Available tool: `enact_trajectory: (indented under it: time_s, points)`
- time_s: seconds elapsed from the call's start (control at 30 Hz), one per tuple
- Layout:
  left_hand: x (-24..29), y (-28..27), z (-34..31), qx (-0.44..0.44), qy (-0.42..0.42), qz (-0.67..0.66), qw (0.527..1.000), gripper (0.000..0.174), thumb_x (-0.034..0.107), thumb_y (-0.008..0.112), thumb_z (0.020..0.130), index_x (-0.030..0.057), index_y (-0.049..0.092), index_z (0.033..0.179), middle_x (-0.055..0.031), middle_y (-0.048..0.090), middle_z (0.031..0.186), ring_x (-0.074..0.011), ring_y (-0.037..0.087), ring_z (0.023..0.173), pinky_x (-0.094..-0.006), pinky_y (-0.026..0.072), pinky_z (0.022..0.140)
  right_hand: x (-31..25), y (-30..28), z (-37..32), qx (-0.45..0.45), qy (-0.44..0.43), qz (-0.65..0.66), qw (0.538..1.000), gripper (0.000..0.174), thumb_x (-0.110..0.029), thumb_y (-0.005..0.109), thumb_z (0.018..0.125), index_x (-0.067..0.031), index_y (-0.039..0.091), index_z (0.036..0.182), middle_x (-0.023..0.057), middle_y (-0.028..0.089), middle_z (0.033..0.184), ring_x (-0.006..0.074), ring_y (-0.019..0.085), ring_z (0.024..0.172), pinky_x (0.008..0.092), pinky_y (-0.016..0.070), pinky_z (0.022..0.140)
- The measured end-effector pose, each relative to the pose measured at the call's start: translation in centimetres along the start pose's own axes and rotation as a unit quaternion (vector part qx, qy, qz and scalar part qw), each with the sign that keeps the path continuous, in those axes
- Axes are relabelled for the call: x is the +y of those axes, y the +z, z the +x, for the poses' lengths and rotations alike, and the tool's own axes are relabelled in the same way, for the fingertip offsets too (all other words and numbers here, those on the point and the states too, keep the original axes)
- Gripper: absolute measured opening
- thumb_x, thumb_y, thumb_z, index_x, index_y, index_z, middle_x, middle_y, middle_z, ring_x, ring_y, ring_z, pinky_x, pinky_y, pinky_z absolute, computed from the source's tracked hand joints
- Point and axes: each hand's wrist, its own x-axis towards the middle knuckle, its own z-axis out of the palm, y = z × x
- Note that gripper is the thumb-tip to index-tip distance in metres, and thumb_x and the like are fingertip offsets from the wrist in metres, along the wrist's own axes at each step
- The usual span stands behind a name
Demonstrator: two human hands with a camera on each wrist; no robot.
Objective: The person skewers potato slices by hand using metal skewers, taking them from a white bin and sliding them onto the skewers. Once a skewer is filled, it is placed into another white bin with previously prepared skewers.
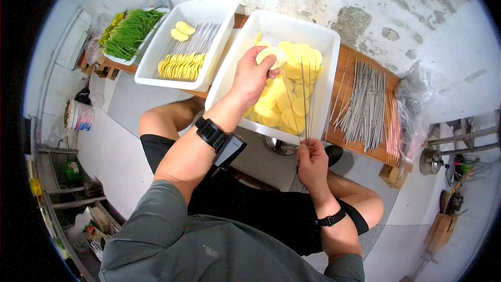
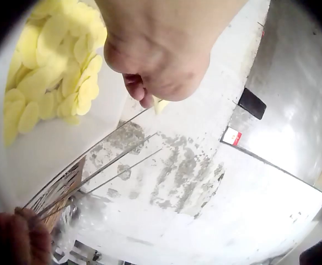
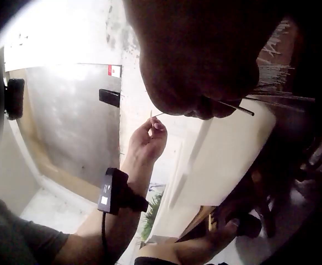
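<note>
Over the right-hand white tub (image 1: pixel 327 81), my left hand (image 1: pixel 249 79) pinches a round pale-yellow potato slice (image 1: pixel 273 56) between thumb and fingers. Below it lies a heap of loose potato slices (image 1: pixel 267 118). At the tub's near edge, my right hand (image 1: pixel 313 167) grips a few thin metal skewers (image 1: pixel 304 102) that point up and away. One skewer slants toward the slice in the left hand; the left wrist view shows its tip end (image 2: pixel 141 114) right at those fingers. In the right wrist view the right hand (image 3: pixel 199 61) is dark, a skewer end sticking out of it.
A second white tub (image 1: pixel 145 75) holds threaded yellow slices (image 1: pixel 181 66) on skewers. Green vegetables (image 1: pixel 131 34) fill a tray at far left. Many loose metal skewers (image 1: pixel 364 109) lie on a wooden board (image 1: pixel 342 81) to the right, beside a clear plastic bag (image 1: pixel 420 91). A stained wall rises behind.
</note>
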Motion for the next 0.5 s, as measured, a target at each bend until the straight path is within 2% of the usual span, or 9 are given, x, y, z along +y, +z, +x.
enact_trajectory:
  time_s: [0.33, 0.5]
  points:
    - [-0.7, -0.5, 0.3, -0.022, -0.004, 0.025, 0.999, 0.018, 0.008, 0.057, 0.091, 0.0015, 0.052, 0.107, -0.0049, 0.059, 0.086, -0.011, 0.053, 0.065, -0.0236, 0.0432, 0.057, -0.9, 0.2, -0.4, -0.012, 0.038, 0.066, 0.997, 0.01, -0.012, 0.054, 0.094, -0.0039, 0.052, 0.1, -0.0016, 0.051, 0.068, 0.005, 0.043, 0.055, 0.021, 0.0353, 0.047]
    - [-0.7, 0.0, -0.4, -0.022, -0.007, 0.043, 0.999, 0.015, 0.01, 0.058, 0.091, 0.0021, 0.053, 0.103, -0.0054, 0.06, 0.085, -0.0113, 0.055, 0.065, -0.0243, 0.0454, 0.058, -0.6, 0.3, -0.3, -0.01, 0.025, 0.038, 0.999, 0.01, -0.013, 0.053, 0.094, -0.0044, 0.052, 0.099, -0.0019, 0.05, 0.066, 0.0052, 0.043, 0.053, 0.021, 0.0346, 0.046]
